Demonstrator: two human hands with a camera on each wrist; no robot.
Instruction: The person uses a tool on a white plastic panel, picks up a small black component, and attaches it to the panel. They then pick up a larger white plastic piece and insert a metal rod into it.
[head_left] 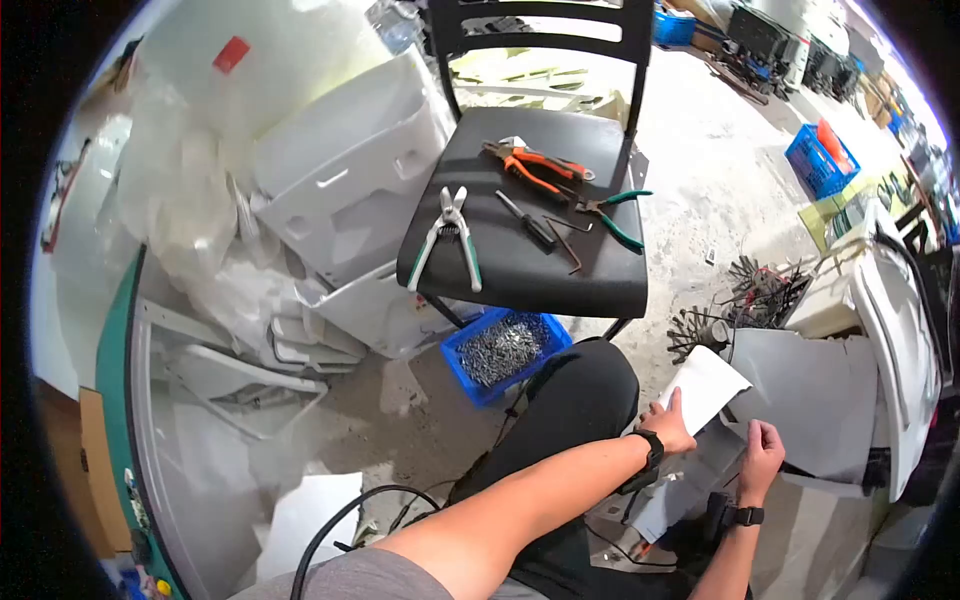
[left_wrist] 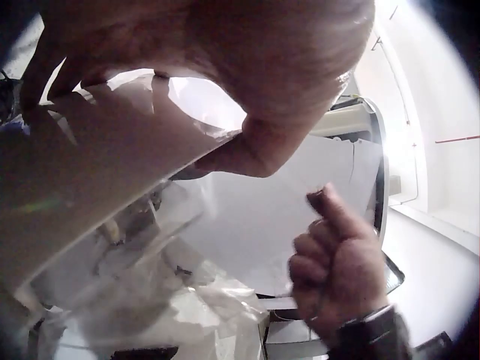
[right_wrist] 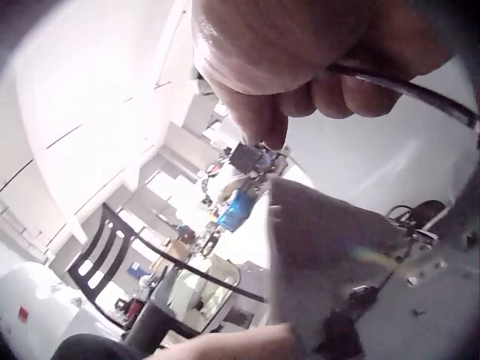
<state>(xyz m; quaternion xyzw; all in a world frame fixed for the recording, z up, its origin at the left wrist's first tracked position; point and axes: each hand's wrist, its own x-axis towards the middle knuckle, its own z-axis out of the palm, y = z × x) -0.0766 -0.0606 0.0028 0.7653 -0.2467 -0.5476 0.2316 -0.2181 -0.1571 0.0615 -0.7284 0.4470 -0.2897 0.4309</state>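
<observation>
My left hand (head_left: pixel 668 425) grips a white piece with a flat end (head_left: pixel 708 388), its fingers at one edge and the thumb at the other. In the left wrist view this piece (left_wrist: pixel 97 157) slants away under the palm. My right hand (head_left: pixel 762 460) is beside it, apart from it, with fingers curled and the thumb against the index finger. A thin dark cord (right_wrist: pixel 405 88) runs through the curled fingers in the right wrist view; what it leads to is hidden. Behind both hands stands a large pale panel (head_left: pixel 810 400).
A black chair (head_left: pixel 600 275) bears pliers (head_left: pixel 530 165), green-handled snips (head_left: pixel 447 245), a screwdriver (head_left: pixel 530 222) and hex keys. Under it sits a blue bin (head_left: pixel 465 375) of small metal parts. White plastic panels (head_left: pixel 350 170) lean at the left. Black bristly bundles (head_left: pixel 690 335) lie ahead.
</observation>
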